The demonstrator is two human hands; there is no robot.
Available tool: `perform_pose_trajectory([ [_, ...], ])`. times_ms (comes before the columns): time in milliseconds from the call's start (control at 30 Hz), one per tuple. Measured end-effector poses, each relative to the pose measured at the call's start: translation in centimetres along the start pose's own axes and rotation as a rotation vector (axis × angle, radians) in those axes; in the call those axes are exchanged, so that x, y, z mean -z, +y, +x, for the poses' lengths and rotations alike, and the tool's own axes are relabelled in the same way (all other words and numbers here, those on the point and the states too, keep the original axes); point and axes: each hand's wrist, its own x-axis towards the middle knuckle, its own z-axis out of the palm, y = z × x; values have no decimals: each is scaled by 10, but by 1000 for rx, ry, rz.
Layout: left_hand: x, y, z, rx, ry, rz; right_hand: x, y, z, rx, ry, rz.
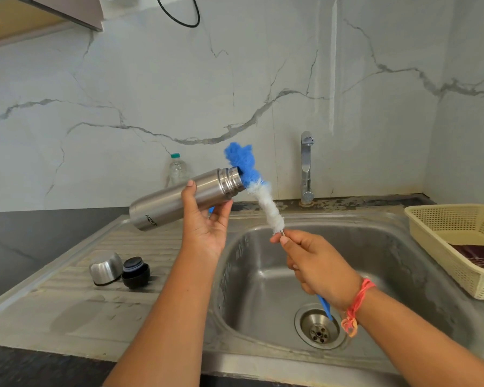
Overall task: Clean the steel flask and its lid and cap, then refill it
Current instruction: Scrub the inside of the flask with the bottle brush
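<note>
We see a steel flask [179, 199] held in the air above the draining board [76, 311], at the left edge of a steel sink [263, 275]. It lies tilted, nearly on its side, with the open mouth pointing up and to the right. The left hand [204, 222] grips its body from below, thumb and fingers curled around it. The right hand [316, 263] pinches the wire stem of a bottle brush [266, 202] just under its white bristles, other fingers curled around the blue handle. The blue bristle tip rests against the flask's mouth; we cannot tell if any of it is inside. The steel cap [105, 268] and black lid [136, 272] sit side by side on the draining board, touching. A tap [307, 169] stands behind the sink, a cream basket [444, 219] to the right.
</note>
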Motion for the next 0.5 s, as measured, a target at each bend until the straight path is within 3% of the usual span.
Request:
perform_pose_trajectory([
  [267, -2, -15, -1, 6, 25, 69, -22, 10, 14, 119, 211, -93],
  [500, -10, -36, -12, -6, -56, 204, -15, 18, 24, 76, 366, -60],
])
